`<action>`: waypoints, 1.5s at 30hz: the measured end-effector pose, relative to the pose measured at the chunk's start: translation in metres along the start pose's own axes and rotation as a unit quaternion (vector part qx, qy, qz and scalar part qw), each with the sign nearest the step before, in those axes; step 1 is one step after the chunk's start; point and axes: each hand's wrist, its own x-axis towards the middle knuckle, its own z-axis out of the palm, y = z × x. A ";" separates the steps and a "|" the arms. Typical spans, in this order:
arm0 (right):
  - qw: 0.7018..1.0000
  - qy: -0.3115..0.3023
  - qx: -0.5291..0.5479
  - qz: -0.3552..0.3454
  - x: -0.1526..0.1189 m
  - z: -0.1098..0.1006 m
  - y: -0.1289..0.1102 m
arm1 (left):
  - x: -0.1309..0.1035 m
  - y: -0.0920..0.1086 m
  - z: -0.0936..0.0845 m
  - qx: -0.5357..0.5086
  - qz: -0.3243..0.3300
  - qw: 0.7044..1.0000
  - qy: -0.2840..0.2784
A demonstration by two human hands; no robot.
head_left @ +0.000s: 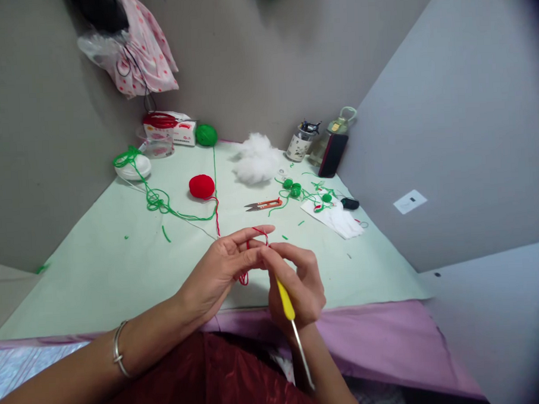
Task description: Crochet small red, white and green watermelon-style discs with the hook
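My right hand (302,284) is closed around a crochet hook (285,299) with a yellow grip; its metal shaft slants down toward my lap. My left hand (219,267) pinches red yarn (243,279) between thumb and fingers, the index finger stretched out with a strand looped over it. Both sets of fingertips meet, and the hook's working end is hidden between them. A loop of yarn hangs below the left fingers. Behind the hands sits a red yarn ball (201,186), its strand running toward my left hand.
Thread snips (263,205) lie beyond the hands, with white stuffing (256,159) behind. Small green crocheted balls (296,190) and a white paper (337,218) are at right, near a phone (333,155) and a pen cup (299,145). Tangled green yarn (157,201) spreads left; a green ball (206,135) stands behind.
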 end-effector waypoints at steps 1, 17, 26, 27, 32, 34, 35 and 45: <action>1.000 0.002 -0.006 -0.008 -0.001 0.000 0.001 | 0.001 0.000 0.000 -0.013 -0.017 1.000 -0.004; 0.997 0.032 0.016 0.074 -0.001 0.006 0.001 | -0.004 -0.009 0.003 0.014 0.071 0.997 0.017; 0.957 0.091 0.180 0.208 0.016 -0.003 0.002 | 0.002 0.007 -0.003 -0.068 -0.044 0.997 0.001; 0.943 0.087 0.215 0.237 0.018 -0.003 0.002 | 0.002 0.006 -0.003 -0.051 -0.030 0.998 0.005; 0.984 -0.005 0.114 0.139 0.012 0.000 -0.001 | -0.003 -0.005 0.000 0.078 0.077 0.994 0.025; 0.999 0.004 0.031 0.044 0.006 0.003 -0.001 | -0.004 -0.008 0.001 0.078 0.076 0.994 0.018; 0.999 0.020 0.019 0.021 0.005 0.004 -0.001 | -0.004 -0.008 0.001 0.064 0.066 0.996 0.011; 0.924 -0.001 0.268 0.274 0.018 -0.009 0.000 | -0.003 0.012 -0.001 -0.012 -0.037 0.999 -0.028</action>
